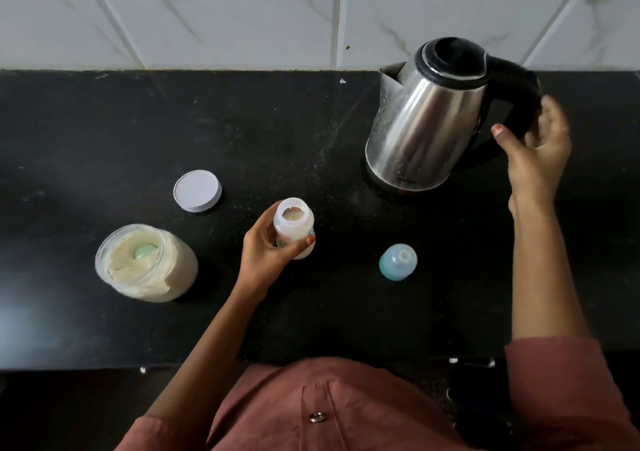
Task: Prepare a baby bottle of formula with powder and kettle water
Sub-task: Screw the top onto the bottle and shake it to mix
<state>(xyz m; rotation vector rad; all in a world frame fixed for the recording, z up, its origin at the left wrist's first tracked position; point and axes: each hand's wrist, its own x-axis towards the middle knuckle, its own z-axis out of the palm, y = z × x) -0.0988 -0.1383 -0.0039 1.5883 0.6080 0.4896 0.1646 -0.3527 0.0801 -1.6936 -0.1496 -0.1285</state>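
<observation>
status: left hand grips the bottle, thumb on the near side and fingers curled round the far side. the bottle stands upright, long axis vertical, open mouth facing up, with pale powder visible inside. i cannot tell whether its base rests on the bench or is held just above it.

right hand is at the black handle of the kettle, fingers curved round the outer side and thumb spread toward the gap between handle and steel body. i cannot tell whether the grip is fully made. the kettle base sits on the bench, lid down.

key relation: the kettle lies forward and to the right of the bottle, well apart from it. its spout points left, toward the bottle's side, and its handle points right, so my right hand is the nearer one for lifting. judged step: water goes in next, so the spout must be brought over the narrow bottle mouth, or the bottle moved under it.

other items: the powder jar is open at left with a scoop in it, its lid lies behind, and the blue teat cap stands to the right of the bottle
</observation>
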